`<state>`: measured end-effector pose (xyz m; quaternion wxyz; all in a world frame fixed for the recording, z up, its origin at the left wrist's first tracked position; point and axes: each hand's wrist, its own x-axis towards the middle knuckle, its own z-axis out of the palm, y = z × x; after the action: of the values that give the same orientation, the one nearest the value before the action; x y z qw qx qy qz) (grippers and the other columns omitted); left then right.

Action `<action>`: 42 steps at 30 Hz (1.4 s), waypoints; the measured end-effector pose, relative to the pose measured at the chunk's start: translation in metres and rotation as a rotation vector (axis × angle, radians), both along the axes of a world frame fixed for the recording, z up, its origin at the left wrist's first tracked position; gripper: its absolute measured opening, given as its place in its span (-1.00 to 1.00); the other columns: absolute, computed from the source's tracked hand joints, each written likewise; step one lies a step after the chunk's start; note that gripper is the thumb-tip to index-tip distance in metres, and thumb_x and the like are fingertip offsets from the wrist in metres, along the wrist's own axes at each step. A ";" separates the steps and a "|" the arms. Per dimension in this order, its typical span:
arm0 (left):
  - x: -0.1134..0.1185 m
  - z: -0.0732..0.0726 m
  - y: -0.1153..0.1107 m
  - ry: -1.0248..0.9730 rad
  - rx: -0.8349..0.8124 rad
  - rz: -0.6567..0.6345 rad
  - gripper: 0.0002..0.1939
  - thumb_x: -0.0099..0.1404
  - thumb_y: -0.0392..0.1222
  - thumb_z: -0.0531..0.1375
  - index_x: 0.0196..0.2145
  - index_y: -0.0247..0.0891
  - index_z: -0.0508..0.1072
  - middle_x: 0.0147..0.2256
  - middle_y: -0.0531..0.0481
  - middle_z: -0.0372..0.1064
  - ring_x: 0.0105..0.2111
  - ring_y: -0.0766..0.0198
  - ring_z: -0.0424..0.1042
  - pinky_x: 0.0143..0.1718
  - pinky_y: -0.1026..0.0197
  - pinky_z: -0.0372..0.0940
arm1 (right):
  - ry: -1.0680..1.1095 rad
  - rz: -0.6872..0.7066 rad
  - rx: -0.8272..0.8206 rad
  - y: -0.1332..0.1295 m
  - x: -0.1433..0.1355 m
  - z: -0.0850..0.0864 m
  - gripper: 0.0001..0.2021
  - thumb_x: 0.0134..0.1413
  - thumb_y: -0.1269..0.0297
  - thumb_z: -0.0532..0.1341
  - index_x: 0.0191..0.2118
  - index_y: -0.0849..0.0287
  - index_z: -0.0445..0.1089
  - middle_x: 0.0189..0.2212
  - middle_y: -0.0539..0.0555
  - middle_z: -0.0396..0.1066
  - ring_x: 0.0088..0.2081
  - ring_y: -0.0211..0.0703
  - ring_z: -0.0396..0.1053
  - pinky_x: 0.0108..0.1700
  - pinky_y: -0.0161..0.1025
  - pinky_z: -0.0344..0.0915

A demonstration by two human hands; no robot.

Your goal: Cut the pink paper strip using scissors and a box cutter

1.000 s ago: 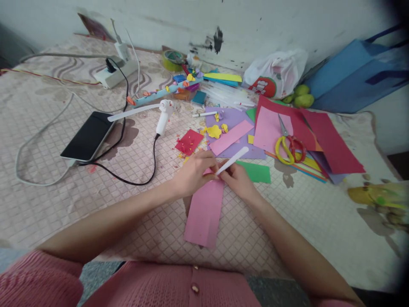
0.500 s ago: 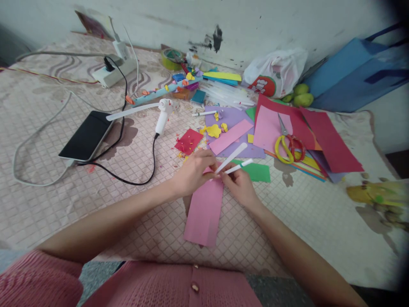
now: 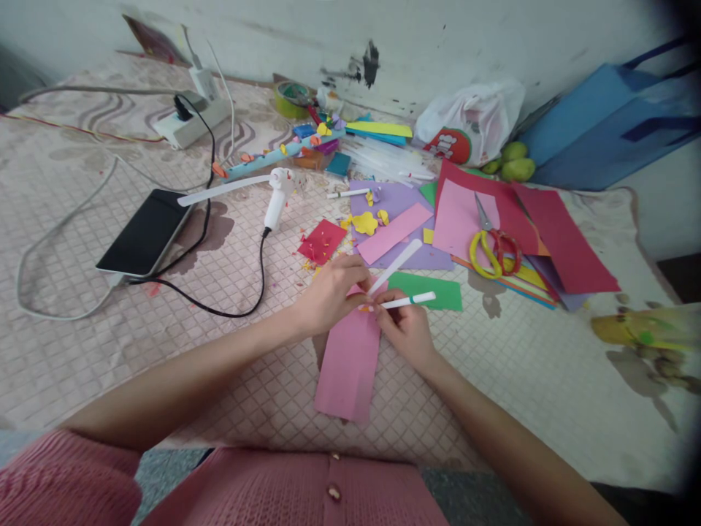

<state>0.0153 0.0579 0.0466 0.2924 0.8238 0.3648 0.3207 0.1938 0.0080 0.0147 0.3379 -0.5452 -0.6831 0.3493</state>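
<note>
My left hand (image 3: 335,292) is closed at the top end of a long pink paper strip (image 3: 349,365), its fingertips pinching the lower end of a white stick (image 3: 399,264) that slants up to the right. Close against it, my right hand (image 3: 406,327) is closed on a second, thinner white stick with a green band (image 3: 419,299), which points right. The fingertips of both hands nearly meet over the pink strip. A small yellow-orange bit shows between them; its shape is too small to tell. A green paper piece (image 3: 432,291) lies just beyond my right hand.
Scissors (image 3: 489,252) rest on coloured papers at the right. A glue gun (image 3: 278,201) with a black cable stands left of centre, near a tablet (image 3: 143,232). Behind are a power strip (image 3: 189,124), tape (image 3: 292,100), a plastic bag (image 3: 472,120) and a blue bag (image 3: 596,131).
The green-banded stick has tilted from slanting upward to nearly level as my right hand turned slightly. The view has shifted a little.
</note>
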 end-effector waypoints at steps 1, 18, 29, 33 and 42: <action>0.000 0.000 0.000 -0.001 0.002 0.002 -0.88 0.18 -0.38 0.25 -0.49 -0.33 0.39 -0.39 -0.01 0.31 -0.31 0.24 0.32 -0.27 0.21 0.23 | -0.008 0.005 0.006 -0.001 0.000 0.000 -0.94 0.12 0.32 0.12 -0.36 0.14 0.29 -0.58 -0.06 0.26 -0.60 -0.30 0.14 -0.56 -0.32 0.05; 0.001 -0.002 0.000 -0.011 0.003 -0.004 -0.83 0.15 -0.42 0.27 -0.50 -0.33 0.33 -0.38 0.01 0.29 -0.31 0.26 0.30 -0.27 0.22 0.22 | -0.272 0.184 0.393 -0.011 -0.001 -0.010 -0.88 0.18 0.39 0.07 -0.21 0.12 0.32 -0.37 0.07 0.43 -0.36 -0.18 0.41 -0.31 -0.24 0.34; 0.001 -0.005 0.000 -0.016 0.012 -0.001 -0.84 0.15 -0.42 0.26 -0.48 -0.32 0.33 -0.37 0.02 0.29 -0.31 0.27 0.30 -0.27 0.23 0.23 | -0.439 0.272 0.560 -0.016 0.001 -0.012 -0.80 0.19 0.43 0.05 -0.14 0.16 0.36 -0.30 0.14 0.44 -0.27 -0.12 0.43 -0.32 -0.25 0.37; 0.002 -0.004 -0.001 -0.017 0.014 0.006 -0.84 0.14 -0.42 0.27 -0.48 -0.32 0.33 -0.38 0.02 0.29 -0.33 0.29 0.29 -0.29 0.24 0.22 | -0.448 0.278 0.600 -0.016 0.000 -0.014 -0.81 0.17 0.47 0.06 -0.14 0.19 0.34 -0.33 0.15 0.43 -0.28 -0.12 0.43 -0.35 -0.25 0.34; 0.001 -0.001 -0.002 -0.014 -0.008 0.007 -0.83 0.13 -0.44 0.28 -0.48 -0.33 0.34 -0.39 0.02 0.29 -0.34 0.29 0.29 -0.30 0.24 0.21 | -0.447 0.263 0.532 -0.017 -0.001 -0.011 -0.84 0.20 0.42 0.04 -0.18 0.16 0.35 -0.32 0.14 0.43 -0.29 -0.13 0.42 -0.29 -0.24 0.36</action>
<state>0.0167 0.0561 0.0456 0.2973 0.8190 0.3668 0.3260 0.1932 -0.0089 0.0036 0.2626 -0.4088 -0.8710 0.0721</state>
